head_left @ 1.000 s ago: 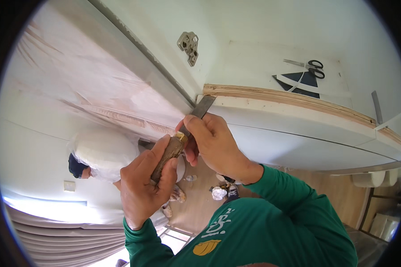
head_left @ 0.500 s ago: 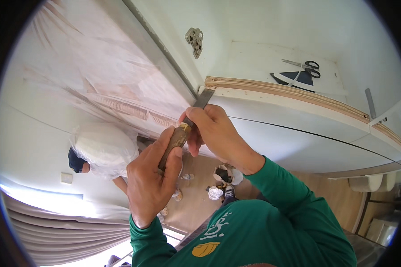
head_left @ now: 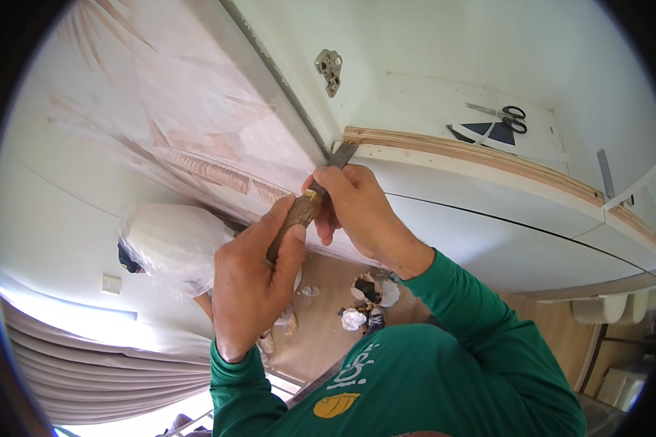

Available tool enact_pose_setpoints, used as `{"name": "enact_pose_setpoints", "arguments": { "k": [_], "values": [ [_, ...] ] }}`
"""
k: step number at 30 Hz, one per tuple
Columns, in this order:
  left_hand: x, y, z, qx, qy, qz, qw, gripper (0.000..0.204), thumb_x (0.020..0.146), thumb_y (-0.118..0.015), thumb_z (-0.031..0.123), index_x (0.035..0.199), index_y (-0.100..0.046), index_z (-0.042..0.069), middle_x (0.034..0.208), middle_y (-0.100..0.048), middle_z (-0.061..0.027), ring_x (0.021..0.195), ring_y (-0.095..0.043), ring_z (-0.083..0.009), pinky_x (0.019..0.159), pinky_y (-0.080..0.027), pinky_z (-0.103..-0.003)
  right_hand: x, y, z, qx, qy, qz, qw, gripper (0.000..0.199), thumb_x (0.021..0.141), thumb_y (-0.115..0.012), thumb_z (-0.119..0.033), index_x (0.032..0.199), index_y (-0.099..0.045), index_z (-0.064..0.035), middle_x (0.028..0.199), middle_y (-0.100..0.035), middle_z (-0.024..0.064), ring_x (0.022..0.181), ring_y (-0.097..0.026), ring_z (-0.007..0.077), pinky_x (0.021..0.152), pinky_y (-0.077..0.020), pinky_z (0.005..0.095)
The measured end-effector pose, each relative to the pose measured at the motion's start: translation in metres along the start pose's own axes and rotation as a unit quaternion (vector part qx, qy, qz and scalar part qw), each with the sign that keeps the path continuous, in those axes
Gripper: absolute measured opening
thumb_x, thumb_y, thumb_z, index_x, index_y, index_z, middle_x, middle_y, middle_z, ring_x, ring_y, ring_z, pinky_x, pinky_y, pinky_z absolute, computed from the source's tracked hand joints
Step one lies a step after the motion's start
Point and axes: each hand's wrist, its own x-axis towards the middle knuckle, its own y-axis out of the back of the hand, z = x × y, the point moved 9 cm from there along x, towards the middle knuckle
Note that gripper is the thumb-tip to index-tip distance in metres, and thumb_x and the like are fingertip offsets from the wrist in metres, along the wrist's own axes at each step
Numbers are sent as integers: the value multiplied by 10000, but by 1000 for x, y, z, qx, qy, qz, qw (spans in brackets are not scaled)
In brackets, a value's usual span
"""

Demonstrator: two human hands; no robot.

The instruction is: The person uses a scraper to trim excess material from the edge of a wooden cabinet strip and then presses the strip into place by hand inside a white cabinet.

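The left hand (head_left: 251, 280) gripped a chisel (head_left: 310, 200) handle, the right hand (head_left: 353, 207) pinching its blade at the plywood edge (head_left: 474, 153) of a white cabinet (head_left: 488, 226); scissors (head_left: 499, 114) lay on top

**Everything placed around the chisel**

The chisel (head_left: 310, 204) lies between both hands: the left hand (head_left: 251, 284) below it on the handle, the right hand (head_left: 353, 207) just right of it near the blade. Its tip touches the left end of the plywood edge (head_left: 474, 149). A hinge plate (head_left: 330, 71) sits above the chisel; scissors (head_left: 506, 116) lie up to its right, on the shelf (head_left: 423, 98) behind that edge.
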Motion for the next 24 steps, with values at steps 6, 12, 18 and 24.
{"name": "enact_pose_setpoints", "arguments": {
  "k": [6,12,18,24],
  "values": [
    [8,5,-11,-21,-42,-3,999,385,1055,-743,143,1396,-743,-37,888,-751,-221,704,-720,-262,672,-562,-367,1,-7,3,26,18,19,999,384,1137,-543,-292,1022,-698,40,748,-691,119,514,-623,201,496,-518,349],
    [20,0,-29,-62,-58,-45,995,399,1037,-763,153,1396,-750,-21,946,-780,-226,734,-741,-292,724,-587,-378,-4,5,4,-16,78,58,995,406,1164,-546,-329,1079,-703,35,765,-706,113,557,-668,204,532,-536,342],
    [-23,-11,-34,-46,-115,3,992,543,1077,-754,255,1539,-641,-7,1186,-795,-252,983,-786,-363,900,-611,-434,-38,12,-14,-150,76,22,986,444,1198,-558,-385,1087,-709,18,830,-710,94,701,-709,178,657,-566,324],
    [-130,-57,-85,-256,-39,89,962,656,1154,-615,494,1513,-643,-55,1167,-790,-185,916,-711,-242,853,-560,-377,-83,6,-105,-620,369,127,681,111,1076,-719,-127,1161,-760,-68,970,-698,118,884,-705,268,766,-578,396]
  ]
}}
